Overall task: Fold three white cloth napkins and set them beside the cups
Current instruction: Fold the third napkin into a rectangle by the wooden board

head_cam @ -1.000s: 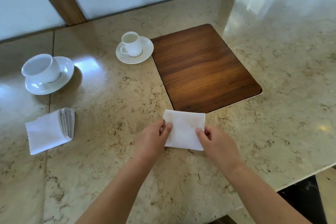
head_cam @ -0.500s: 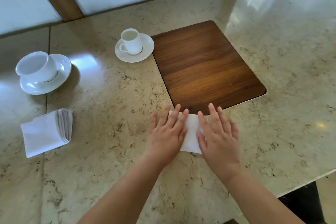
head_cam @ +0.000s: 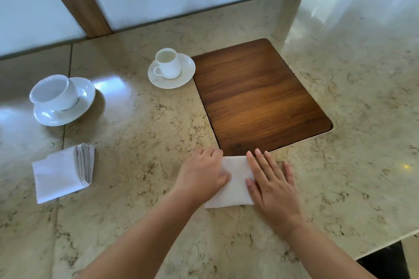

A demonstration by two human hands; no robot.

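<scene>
A folded white napkin [head_cam: 235,183] lies on the marble counter just in front of the wooden inlay. My left hand [head_cam: 201,174] covers its left edge, fingers bent over the far left corner and thumb on the cloth. My right hand [head_cam: 272,181] presses flat on its right side with straight, spread fingers. Another folded white napkin [head_cam: 59,172], showing several layers, lies at the left, in front of a large white cup [head_cam: 54,95] on a saucer. A small white cup [head_cam: 169,65] stands on a saucer [head_cam: 186,77] further back.
A dark wooden panel [head_cam: 260,97] is set into the counter [head_cam: 136,131] right of the small cup. A frosted wall with wooden posts [head_cam: 74,0] closes the back. The counter's front edge [head_cam: 385,244] drops off at the lower right.
A second ago both hands pinched the napkin's near corners. They then pressed flat on it. Now they have slid apart, and my left hand's fingers have bent over the left edge.
</scene>
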